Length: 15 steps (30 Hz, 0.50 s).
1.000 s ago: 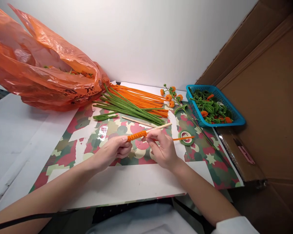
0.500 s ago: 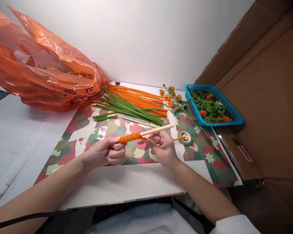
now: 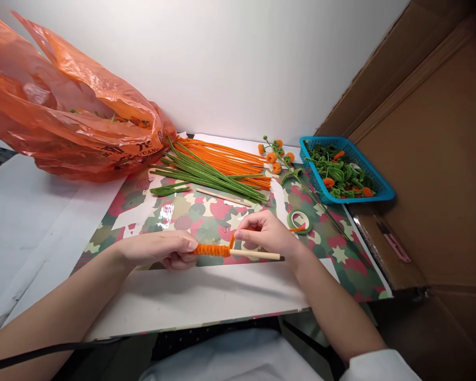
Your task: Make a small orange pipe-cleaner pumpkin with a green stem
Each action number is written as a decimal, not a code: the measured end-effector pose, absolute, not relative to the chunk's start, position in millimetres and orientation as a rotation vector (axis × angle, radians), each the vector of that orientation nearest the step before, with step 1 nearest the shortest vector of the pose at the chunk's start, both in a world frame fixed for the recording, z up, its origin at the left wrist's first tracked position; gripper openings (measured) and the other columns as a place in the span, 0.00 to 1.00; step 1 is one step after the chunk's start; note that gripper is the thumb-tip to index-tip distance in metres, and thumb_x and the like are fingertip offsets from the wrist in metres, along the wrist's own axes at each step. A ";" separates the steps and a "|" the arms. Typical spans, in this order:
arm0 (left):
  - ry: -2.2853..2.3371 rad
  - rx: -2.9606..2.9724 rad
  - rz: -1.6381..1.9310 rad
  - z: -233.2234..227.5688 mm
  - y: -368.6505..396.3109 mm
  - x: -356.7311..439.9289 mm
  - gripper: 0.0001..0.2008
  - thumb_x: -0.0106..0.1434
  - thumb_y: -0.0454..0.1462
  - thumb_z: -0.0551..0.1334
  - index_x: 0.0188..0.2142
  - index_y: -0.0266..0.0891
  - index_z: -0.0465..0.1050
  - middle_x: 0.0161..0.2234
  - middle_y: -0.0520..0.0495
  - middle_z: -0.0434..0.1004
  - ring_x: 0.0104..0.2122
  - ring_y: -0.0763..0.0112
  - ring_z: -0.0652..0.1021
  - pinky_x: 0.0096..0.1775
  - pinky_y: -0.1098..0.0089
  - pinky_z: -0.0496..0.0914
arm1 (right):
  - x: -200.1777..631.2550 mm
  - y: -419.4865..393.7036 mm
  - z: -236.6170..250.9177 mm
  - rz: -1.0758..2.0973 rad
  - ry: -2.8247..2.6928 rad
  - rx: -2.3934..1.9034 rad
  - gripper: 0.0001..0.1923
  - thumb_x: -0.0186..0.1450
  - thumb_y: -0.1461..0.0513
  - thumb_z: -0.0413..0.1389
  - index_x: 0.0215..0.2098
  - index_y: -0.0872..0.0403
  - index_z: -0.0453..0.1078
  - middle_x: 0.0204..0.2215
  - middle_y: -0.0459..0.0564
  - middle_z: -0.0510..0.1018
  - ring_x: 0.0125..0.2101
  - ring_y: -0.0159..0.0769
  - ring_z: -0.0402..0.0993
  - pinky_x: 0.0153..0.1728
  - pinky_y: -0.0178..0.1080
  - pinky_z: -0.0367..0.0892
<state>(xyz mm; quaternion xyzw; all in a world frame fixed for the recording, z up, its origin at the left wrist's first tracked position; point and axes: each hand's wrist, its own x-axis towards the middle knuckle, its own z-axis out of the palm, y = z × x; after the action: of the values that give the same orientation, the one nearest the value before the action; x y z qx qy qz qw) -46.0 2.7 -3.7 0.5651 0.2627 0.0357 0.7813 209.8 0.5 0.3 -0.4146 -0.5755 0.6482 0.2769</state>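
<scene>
My left hand (image 3: 173,250) is closed round one end of a wooden stick (image 3: 257,255), which points right, nearly level. An orange pipe cleaner (image 3: 213,250) is wound in tight coils on the stick beside my left thumb. Its loose length rises from the last coil into the pinched fingers of my right hand (image 3: 264,233), above the stick. The free tail of it sticks out beyond my right hand, near a roll of green tape (image 3: 310,222). Behind my hands lie loose orange pipe cleaners (image 3: 218,153) and green pipe cleaners (image 3: 210,177).
A second wooden stick (image 3: 222,197) lies behind my hands. An orange plastic bag (image 3: 83,127) stands at the left. At the right are a finished flower stem (image 3: 293,172), a blue basket (image 3: 388,193) of green and orange pieces, and a pink-handled cutter (image 3: 396,248) on a cardboard box (image 3: 400,275).
The stick has come down and toward me, its right end dropping from an upward slant to nearly level. My right hand now holds the pipe cleaner's loose length above the stick.
</scene>
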 end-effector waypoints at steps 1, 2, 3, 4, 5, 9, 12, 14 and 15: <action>0.575 1.252 0.067 -2.3 3.4 -45.5 0.21 0.65 0.48 0.51 0.20 0.43 0.46 0.18 0.56 0.44 0.18 0.74 0.47 0.20 0.67 0.44 | 210.7 0.6 1.3 1.709 -1.563 -1.121 0.15 0.56 0.53 0.65 0.24 0.57 0.73 0.16 0.42 0.71 0.15 0.25 0.63 0.15 0.30 0.59; 0.589 1.293 0.058 -0.7 3.9 -44.9 0.21 0.66 0.48 0.50 0.21 0.43 0.47 0.19 0.55 0.44 0.19 0.73 0.48 0.21 0.67 0.45 | 211.5 0.6 2.0 1.669 -1.595 -1.123 0.14 0.56 0.54 0.65 0.24 0.57 0.73 0.16 0.42 0.71 0.15 0.26 0.63 0.16 0.30 0.59; 0.606 1.341 0.054 1.0 4.2 -44.2 0.21 0.67 0.47 0.49 0.21 0.42 0.48 0.19 0.55 0.45 0.19 0.73 0.49 0.21 0.67 0.46 | 212.2 0.4 2.3 1.620 -1.638 -1.121 0.13 0.58 0.55 0.64 0.24 0.57 0.73 0.16 0.42 0.70 0.15 0.26 0.64 0.16 0.30 0.59; 0.632 1.392 0.053 2.4 4.2 -43.4 0.21 0.68 0.47 0.48 0.21 0.42 0.49 0.19 0.55 0.46 0.19 0.73 0.50 0.22 0.67 0.48 | 212.7 0.1 2.3 1.563 -1.690 -1.114 0.12 0.59 0.56 0.63 0.24 0.57 0.73 0.16 0.42 0.71 0.16 0.26 0.64 0.17 0.30 0.59; 0.664 1.445 0.056 3.4 3.9 -42.6 0.22 0.69 0.46 0.47 0.20 0.42 0.50 0.19 0.55 0.48 0.19 0.73 0.52 0.22 0.67 0.50 | 212.8 -0.4 2.1 1.504 -1.746 -1.104 0.11 0.59 0.58 0.62 0.24 0.57 0.74 0.17 0.43 0.71 0.17 0.26 0.65 0.17 0.30 0.59; 0.863 1.590 0.105 0.3 1.8 -39.8 0.25 0.71 0.48 0.45 0.19 0.41 0.56 0.17 0.53 0.57 0.19 0.72 0.63 0.25 0.70 0.61 | 210.4 -4.1 0.7 1.240 -1.860 -1.101 0.09 0.61 0.61 0.60 0.25 0.56 0.74 0.17 0.43 0.73 0.19 0.28 0.67 0.20 0.32 0.60; 0.995 1.633 0.199 -7.9 0.9 -37.1 0.25 0.70 0.50 0.46 0.20 0.41 0.56 0.16 0.54 0.59 0.18 0.73 0.64 0.23 0.71 0.63 | 207.0 -7.5 -0.1 1.034 -1.897 -1.121 0.08 0.63 0.64 0.57 0.26 0.55 0.74 0.17 0.43 0.73 0.18 0.29 0.68 0.22 0.33 0.62; 1.053 1.630 0.307 -12.7 0.4 -34.2 0.24 0.70 0.50 0.46 0.21 0.41 0.55 0.17 0.55 0.57 0.17 0.74 0.62 0.21 0.72 0.62 | 205.0 -9.4 -1.0 0.920 -1.924 -1.116 0.09 0.64 0.64 0.55 0.27 0.55 0.75 0.19 0.44 0.75 0.18 0.29 0.68 0.24 0.34 0.64; 1.074 1.611 0.369 -14.3 0.1 -32.5 0.23 0.70 0.49 0.47 0.21 0.41 0.54 0.18 0.56 0.56 0.17 0.75 0.61 0.20 0.73 0.61 | 204.3 -10.2 -1.7 0.882 -1.927 -1.107 0.09 0.65 0.64 0.55 0.28 0.55 0.75 0.20 0.45 0.76 0.18 0.29 0.68 0.25 0.34 0.64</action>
<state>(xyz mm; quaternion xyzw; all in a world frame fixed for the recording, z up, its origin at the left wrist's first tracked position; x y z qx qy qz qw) -32.5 0.1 -14.3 0.6813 0.4541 0.1562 0.5525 204.3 -10.2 -1.7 -0.4309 -0.7498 0.3432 0.3666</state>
